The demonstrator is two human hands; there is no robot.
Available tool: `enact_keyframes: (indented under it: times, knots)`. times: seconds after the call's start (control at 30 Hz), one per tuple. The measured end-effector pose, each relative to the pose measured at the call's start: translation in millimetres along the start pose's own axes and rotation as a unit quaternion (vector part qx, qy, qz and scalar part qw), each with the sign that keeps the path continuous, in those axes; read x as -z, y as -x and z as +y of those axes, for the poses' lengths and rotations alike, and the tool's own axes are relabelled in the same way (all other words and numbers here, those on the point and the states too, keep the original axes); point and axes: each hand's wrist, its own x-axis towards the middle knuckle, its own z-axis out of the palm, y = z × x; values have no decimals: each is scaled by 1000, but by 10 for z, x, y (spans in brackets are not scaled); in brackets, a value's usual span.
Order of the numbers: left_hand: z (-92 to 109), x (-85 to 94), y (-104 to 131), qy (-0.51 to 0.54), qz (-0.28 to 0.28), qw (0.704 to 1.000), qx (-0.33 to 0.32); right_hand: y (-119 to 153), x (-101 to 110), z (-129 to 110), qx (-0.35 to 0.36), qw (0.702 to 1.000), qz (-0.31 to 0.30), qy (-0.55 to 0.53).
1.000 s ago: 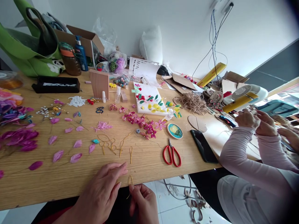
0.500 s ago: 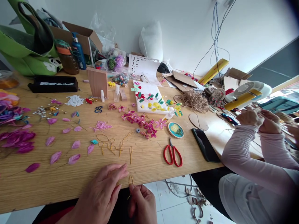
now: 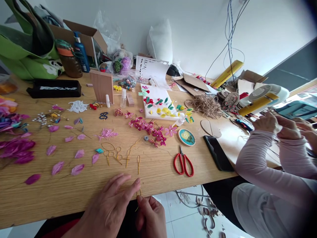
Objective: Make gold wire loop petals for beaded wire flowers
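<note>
At the table's front edge, my right hand (image 3: 151,215) pinches a small twisted gold wire loop (image 3: 140,191) between thumb and finger, the loop upright. My left hand (image 3: 109,201) is open, fingers stretched out over the table, its index fingertip at the top of that loop and partly covering it. Whether the fingertip touches the wire, I cannot tell. Just beyond lie another gold wire loop (image 3: 138,164) and several more bent gold wires (image 3: 118,153). Pink petals (image 3: 57,168) are scattered to the left. Red-handled scissors (image 3: 183,163) lie to the right.
Pink wire flowers (image 3: 151,129) lie mid-table near a round blue hoop piece (image 3: 186,137). A black phone (image 3: 218,153) rests at the right. Beside it, another person's sleeved arms (image 3: 257,155) reach over the table. Behind stand a wooden block (image 3: 102,86) and a green bag (image 3: 27,59).
My left hand has shifted right, its index fingertip now at the top of the wire loop. The right hand stays nearly still, pinching the loop.
</note>
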Motion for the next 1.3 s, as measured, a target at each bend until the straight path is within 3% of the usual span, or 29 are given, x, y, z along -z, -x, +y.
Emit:
enact_keyframes:
  times: [0.2,0.53,0.83,1.1,1.3]
  knots:
    - [-6,62,-19,-30,-40,997,-55,35,-10,-46,17,1000,-7,19]
    - [10,35,-17,-17,-35,998,-43,118,6,-19,71,997,1,17]
    - [-5,22,-31,-21,-52,997,-56,252,-168,-87,145,982,102,58]
    - [22,23,-62,16,-14,999,-35,296,-162,-127,213,942,181,188]
    - [18,23,-70,28,-19,999,-38,319,-200,-179,275,907,198,249]
